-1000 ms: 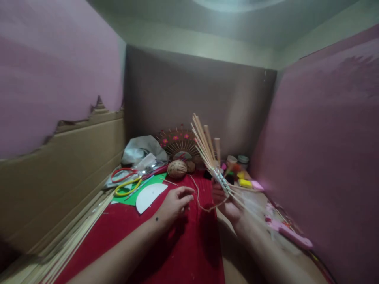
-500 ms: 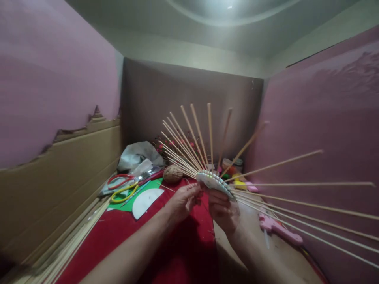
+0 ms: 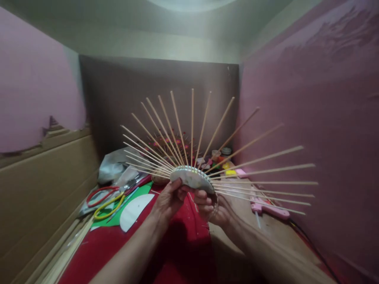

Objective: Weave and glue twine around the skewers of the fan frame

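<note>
Raised and turned squarer to the camera since half a second ago, the stick fan point(image 3: 192, 130) is held upright above the red cloth point(image 3: 118, 244). Its half-round base point(image 3: 192, 178) is pinched at the left end by the left hand point(image 3: 168, 199) and cupped from below by the right hand point(image 3: 211, 207); each grip is closed on it. The base's long axis lies left to right between both hands, equally near. Scissors point(image 3: 103, 197) and a pink glue gun point(image 3: 268, 207) lie on the tabletop point(image 3: 275, 230).

My left hand point(image 3: 168, 199) and right hand point(image 3: 211, 207) hold up a half-disc fan of wooden sticks point(image 3: 194, 177) above the red cloth point(image 3: 118, 244)
</note>
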### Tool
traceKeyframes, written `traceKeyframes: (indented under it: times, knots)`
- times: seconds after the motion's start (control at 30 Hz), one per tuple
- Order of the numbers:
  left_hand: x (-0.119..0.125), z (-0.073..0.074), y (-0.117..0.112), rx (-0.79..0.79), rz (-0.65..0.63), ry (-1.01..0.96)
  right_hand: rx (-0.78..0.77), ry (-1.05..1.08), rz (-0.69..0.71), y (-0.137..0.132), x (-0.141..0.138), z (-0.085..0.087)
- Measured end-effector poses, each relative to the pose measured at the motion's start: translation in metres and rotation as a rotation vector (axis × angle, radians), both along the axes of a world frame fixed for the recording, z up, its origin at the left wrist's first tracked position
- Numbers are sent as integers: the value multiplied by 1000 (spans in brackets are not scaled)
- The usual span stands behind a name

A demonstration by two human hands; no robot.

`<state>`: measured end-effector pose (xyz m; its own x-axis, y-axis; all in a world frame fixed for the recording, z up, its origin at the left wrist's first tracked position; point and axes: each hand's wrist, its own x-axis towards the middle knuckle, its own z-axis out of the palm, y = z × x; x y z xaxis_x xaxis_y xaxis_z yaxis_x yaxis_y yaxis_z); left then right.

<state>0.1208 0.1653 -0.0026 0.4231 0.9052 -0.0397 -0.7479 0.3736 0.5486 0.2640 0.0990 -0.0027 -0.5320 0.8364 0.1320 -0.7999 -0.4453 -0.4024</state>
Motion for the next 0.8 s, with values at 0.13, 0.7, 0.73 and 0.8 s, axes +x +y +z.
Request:
traceKeyframes:
  times: [0.13,0.7,0.73,0.8]
  knots:
    - [-4,8,2,-3,25,-8,33,-104,40,-3,8,2]
    - [-20,74,10,172,239,-136,523,-646,-349,12,36,10]
    - [-26,80,12,192,267,-157,540,-813,-417,16,37,8]
    - [-35,88,15,231,301,-185,522,-1104,-529,29,37,3]
